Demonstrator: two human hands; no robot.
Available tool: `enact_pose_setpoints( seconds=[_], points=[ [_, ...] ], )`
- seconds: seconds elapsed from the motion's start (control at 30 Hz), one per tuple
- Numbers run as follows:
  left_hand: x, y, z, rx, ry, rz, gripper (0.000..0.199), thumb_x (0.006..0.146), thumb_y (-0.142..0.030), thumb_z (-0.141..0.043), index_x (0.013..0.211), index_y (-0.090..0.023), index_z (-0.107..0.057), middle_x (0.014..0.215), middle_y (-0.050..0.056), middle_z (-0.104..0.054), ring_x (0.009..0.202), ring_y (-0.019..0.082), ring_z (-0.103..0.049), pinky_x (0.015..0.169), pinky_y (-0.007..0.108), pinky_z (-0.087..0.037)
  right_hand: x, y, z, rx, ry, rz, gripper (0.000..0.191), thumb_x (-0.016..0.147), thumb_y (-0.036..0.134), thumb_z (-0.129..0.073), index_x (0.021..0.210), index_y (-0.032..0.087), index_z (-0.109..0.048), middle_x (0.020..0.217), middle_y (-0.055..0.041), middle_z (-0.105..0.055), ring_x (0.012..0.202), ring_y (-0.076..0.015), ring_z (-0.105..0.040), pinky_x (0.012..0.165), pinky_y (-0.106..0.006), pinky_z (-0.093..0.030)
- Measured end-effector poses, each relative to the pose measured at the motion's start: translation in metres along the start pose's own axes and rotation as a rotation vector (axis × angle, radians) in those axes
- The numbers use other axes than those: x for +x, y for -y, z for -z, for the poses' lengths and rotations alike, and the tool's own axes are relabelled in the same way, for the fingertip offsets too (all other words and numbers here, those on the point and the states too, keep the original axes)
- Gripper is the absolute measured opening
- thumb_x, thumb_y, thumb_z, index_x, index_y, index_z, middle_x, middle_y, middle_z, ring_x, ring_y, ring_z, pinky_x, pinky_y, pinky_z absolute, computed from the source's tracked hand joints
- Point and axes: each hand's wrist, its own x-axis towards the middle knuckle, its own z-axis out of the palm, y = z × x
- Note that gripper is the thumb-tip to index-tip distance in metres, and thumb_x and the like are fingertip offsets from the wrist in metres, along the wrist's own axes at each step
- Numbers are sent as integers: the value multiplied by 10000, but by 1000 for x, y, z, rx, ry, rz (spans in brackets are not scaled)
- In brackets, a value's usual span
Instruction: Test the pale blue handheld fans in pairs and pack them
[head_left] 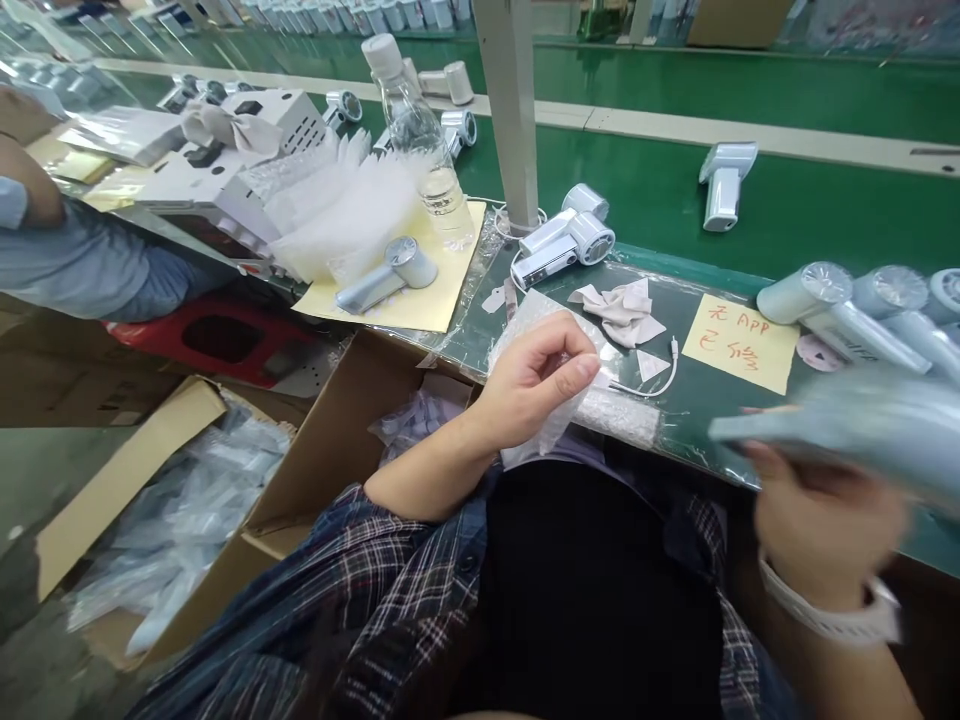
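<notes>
Head view: the right grip (829, 530) is wrapped around a blurred pale-blue fan (862, 435) over the near right part of the desk (694, 400); its long axis runs roughly crosswise, narrow end pointing left, bulkier end right. The left grip (544, 378) is curled, thumb to fingers, at a clear plastic bag (556, 425); I cannot tell whether it pinches it. Beyond lies a yellow note (742, 342).

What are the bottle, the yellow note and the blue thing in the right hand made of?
The bottle looks like clear, shiny plastic: it's see-through with bright gleams. The yellow note seems matt paper, thin and flat with red writing. The blue thing in the right hand may be plastic, from its even pale colour, but blur hides its finish.
</notes>
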Motion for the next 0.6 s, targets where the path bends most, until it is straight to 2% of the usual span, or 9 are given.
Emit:
enact_pose_setpoints(
  seconds=[0.07, 0.13, 0.27, 0.33, 0.4, 0.5, 0.57, 0.6],
  points=[
    [1, 1, -2, -5, 11, -21, 439, 1009, -577, -665, 783, -212, -572, 808, 6, -609, 764, 146, -553, 760, 330, -477, 1, -5, 11, -81, -73, 62, 217, 823, 365, -910, 981, 286, -783, 1091, -62, -788, 1164, -375, -731, 1120, -579, -557],
    [2, -1, -3, 3, 11, -45, 407, 1012, -538, -677, 787, -210, -589, 803, 2, -602, 758, 142, -548, 737, 318, -464, 2, -12, 18, -171, -35, 59, 270, 782, 439, -932, 944, 273, -794, 966, -59, -798, 1008, -370, -762, 1052, -593, -583],
    [1, -2, -2, 36, 11, -62, 351, 1014, -462, -699, 791, -203, -619, 786, -8, -581, 739, 129, -533, 702, 297, -440, 5, -29, 16, -174, 66, -18, 371, 809, 579, -886, 957, 249, -800, 1014, -86, -811, 1079, -366, -746, 1121, -595, -535],
    [1, -1, -1, 29, -5, -69, 342, 1012, -452, -703, 794, -201, -620, 793, -9, -587, 735, 125, -533, 706, 294, -446, 10, -31, 12, -59, 98, -100, 438, 749, 596, -934, 941, 244, -758, 978, -75, -802, 1007, -334, -752, 1039, -555, -587],
    [1, 0, -1, 50, -22, -68, 332, 1009, -447, -706, 799, -202, -626, 799, -6, -597, 739, 128, -538, 712, 295, -453, 17, -23, 7, 125, 135, -199, 490, 695, 557, -982, 976, 249, -726, 962, -53, -790, 934, -295, -747, 937, -506, -627],
    [1, 0, -1, 110, -30, -65, 327, 1001, -459, -711, 806, -206, -643, 804, 2, -610, 750, 139, -547, 715, 301, -463, 28, 7, 2, 485, 173, -262, 521, 763, 461, -930, 1223, 307, -739, 1029, -33, -753, 959, -257, -717, 904, -470, -636],
    [1, 0, -3, 131, -29, -71, 332, 1000, -473, -711, 809, -209, -651, 806, 5, -610, 748, 142, -548, 709, 302, -466, 34, 30, -2, 682, 229, -272, 578, 760, 439, -874, 1311, 327, -742, 934, -22, -687, 836, -224, -662, 791, -429, -631],
    [1, -1, -4, 142, -24, -70, 338, 1000, -484, -709, 809, -210, -654, 805, 6, -608, 743, 143, -547, 704, 302, -468, 36, 39, -5, 740, 267, -284, 573, 747, 445, -848, 1297, 314, -756, 869, -18, -641, 756, -207, -615, 708, -402, -609]
  ],
)
